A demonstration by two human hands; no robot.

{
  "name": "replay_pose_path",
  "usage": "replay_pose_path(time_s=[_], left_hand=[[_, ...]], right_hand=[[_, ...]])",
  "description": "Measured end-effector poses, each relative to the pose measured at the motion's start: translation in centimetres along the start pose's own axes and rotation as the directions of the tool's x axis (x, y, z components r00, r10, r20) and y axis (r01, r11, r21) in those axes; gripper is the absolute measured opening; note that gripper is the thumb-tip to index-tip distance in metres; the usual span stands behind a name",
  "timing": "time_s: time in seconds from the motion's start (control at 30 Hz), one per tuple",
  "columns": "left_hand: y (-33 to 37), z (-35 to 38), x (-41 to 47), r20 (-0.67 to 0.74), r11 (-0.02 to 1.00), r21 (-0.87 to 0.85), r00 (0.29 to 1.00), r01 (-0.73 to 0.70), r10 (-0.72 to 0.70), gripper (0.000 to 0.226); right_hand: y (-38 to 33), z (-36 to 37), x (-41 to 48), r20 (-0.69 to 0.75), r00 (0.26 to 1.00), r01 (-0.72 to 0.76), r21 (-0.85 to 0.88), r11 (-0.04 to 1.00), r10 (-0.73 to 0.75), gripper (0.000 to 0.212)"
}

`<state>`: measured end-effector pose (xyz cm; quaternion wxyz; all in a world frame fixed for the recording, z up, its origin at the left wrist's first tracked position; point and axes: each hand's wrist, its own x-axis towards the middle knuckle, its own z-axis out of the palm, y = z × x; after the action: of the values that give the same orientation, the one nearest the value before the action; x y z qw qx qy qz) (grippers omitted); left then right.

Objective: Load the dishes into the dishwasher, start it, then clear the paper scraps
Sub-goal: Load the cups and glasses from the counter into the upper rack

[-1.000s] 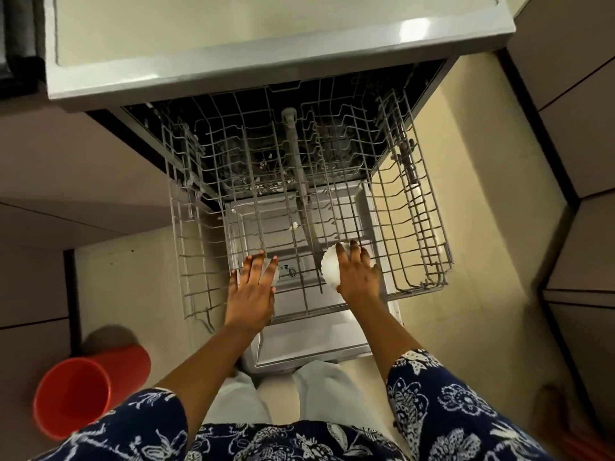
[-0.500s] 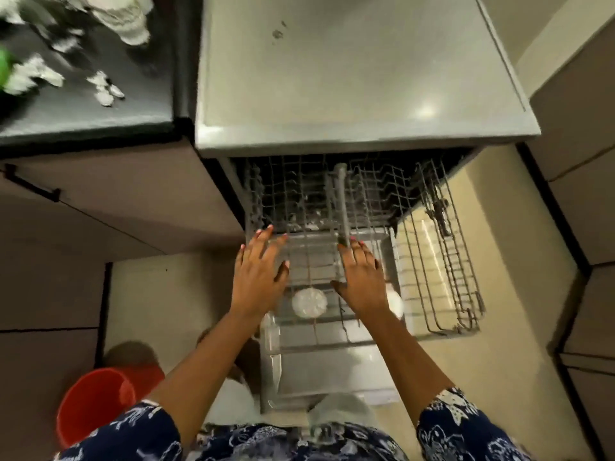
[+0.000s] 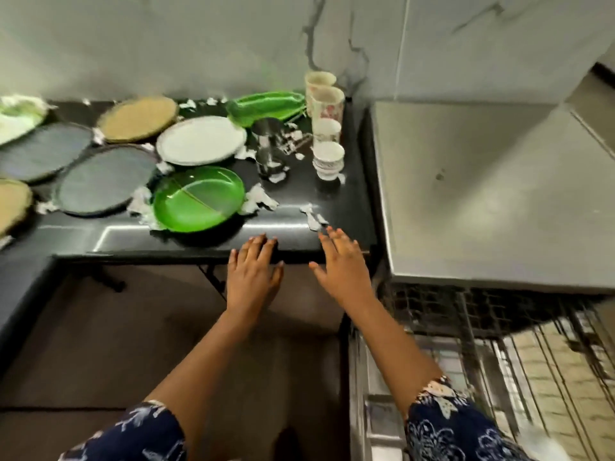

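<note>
My left hand (image 3: 253,271) and my right hand (image 3: 342,265) hover empty, fingers straight, at the front edge of the black counter (image 3: 199,239). On the counter lie a green divided plate (image 3: 199,198), a white plate (image 3: 201,140), two dark grey plates (image 3: 105,181), a tan plate (image 3: 138,118), a green tray (image 3: 266,106), steel cups (image 3: 270,141) and patterned cups (image 3: 327,128). Torn paper scraps (image 3: 261,200) lie scattered among them. The dishwasher's wire rack (image 3: 519,354) is pulled out at the lower right, under the steel dishwasher top (image 3: 482,194).
A marbled grey wall (image 3: 233,44) backs the counter. Brown cabinet fronts (image 3: 166,327) stand below the counter. More plates run off the left edge. Tiled floor shows through the rack.
Both hands let go of the small white dishes in the rack and rose to the counter edge. My view swung up and left from the dishwasher to the counter.
</note>
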<state>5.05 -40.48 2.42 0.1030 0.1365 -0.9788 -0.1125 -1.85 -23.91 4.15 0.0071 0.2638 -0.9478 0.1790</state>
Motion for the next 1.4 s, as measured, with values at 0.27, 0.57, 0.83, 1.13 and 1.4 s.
replay_pose_path(time_s=[0.27, 0.57, 0.83, 1.13, 1.4], left_hand=[[-1.7, -0.4, 1.6, -0.110, 0.992, 0.072, 0.988, -0.099, 0.107, 0.043], [-1.7, -2.4, 9.6, -0.256, 0.969, -0.037, 0.939, -0.246, 0.229, 0.028], [5.9, -1.0, 21.9, -0.158, 0.974, -0.079, 0.967, -0.214, 0.200, 0.088], [7.3, 1.3, 23.8, -0.221, 0.971, -0.132, 0.961, -0.201, 0.169, 0.084], [3.2, -2.4, 22.4, -0.454, 0.939, -0.228, 0.881, -0.259, 0.133, 0.085]], right_hand=[[-0.1, 1.5, 1.5, -0.122, 0.992, -0.047, -0.114, 0.992, 0.033, 0.057], [4.0, -2.3, 8.9, -0.158, 0.974, -0.107, 0.314, 0.944, 0.163, 0.020], [9.2, -5.3, 17.4, -0.216, 0.940, -0.177, 0.349, 0.920, 0.263, 0.026], [13.2, -5.4, 20.5, -0.200, 0.932, -0.191, 0.442, 0.876, 0.304, 0.031], [9.6, -4.0, 25.2, -0.066, 0.972, -0.170, 0.472, 0.865, 0.227, 0.083]])
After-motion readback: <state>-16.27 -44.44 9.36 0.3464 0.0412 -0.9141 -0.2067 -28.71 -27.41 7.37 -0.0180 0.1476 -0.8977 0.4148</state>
